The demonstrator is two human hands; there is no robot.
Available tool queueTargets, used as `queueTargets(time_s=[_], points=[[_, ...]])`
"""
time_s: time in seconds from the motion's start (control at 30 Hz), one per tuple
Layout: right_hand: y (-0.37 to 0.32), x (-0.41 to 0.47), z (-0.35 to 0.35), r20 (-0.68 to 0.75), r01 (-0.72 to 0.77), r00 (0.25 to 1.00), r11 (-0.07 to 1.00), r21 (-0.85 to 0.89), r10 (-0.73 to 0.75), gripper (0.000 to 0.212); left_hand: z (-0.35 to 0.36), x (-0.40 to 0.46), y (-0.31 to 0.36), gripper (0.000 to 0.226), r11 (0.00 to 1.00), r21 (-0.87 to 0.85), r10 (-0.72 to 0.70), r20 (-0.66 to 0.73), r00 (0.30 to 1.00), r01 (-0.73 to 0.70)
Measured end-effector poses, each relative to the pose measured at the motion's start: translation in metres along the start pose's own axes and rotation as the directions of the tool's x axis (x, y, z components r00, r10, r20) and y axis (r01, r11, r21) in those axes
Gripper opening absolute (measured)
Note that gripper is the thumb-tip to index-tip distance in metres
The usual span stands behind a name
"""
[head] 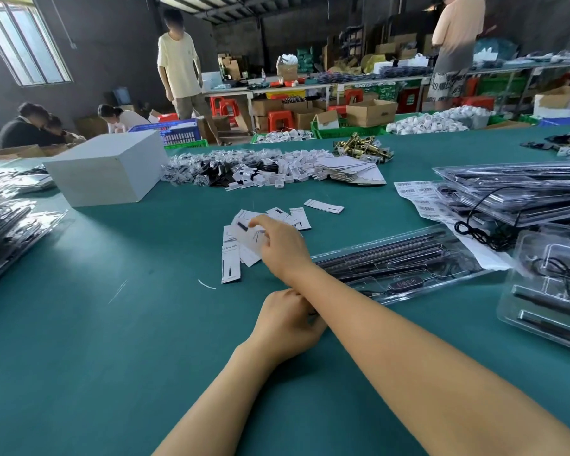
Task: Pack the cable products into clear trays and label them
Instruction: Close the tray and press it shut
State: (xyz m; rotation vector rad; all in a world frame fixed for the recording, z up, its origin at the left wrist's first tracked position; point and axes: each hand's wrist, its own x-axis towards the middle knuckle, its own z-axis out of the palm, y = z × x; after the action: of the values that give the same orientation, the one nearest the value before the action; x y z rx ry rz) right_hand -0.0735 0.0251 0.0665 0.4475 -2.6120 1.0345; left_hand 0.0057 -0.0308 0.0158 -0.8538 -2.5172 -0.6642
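My right hand [278,245] reaches across to a loose pile of white label cards [231,258] at mid-table and pinches one blurred card between thumb and fingers. My left hand [287,320] lies on the green table [112,340] under my right forearm, fingers curled; a small dark bit shows at its fingertips, and what it holds is hidden. Just right of both hands lies a clear tray [392,268] packed with black strips, cable and a small controller.
Stacks of filled clear trays [514,189] and barcode sticker sheets [418,199] sit on the right, with more trays [4,232] at the left edge. A white box [106,169] and heaps of small white and black parts [244,171] lie behind. People stand and sit beyond the table.
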Motion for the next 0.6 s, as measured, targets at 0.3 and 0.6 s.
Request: queueTargets(time_s=[0.3,0.6], points=[[0.055,-0.064,-0.093,-0.198,-0.215,0.883,0.743,0.634,0.425,0.012,-0.003,0.003,-0.008,0.011,0.996,-0.064,0.059,0.056,0.997,-0.055],[0.100,-0.130,-0.119,-0.101,-0.227,0.857,0.547,0.806,0.505,0.018,-0.005,0.003,-0.008,0.027,0.990,0.025,0.130,0.153,0.980,-0.136]])
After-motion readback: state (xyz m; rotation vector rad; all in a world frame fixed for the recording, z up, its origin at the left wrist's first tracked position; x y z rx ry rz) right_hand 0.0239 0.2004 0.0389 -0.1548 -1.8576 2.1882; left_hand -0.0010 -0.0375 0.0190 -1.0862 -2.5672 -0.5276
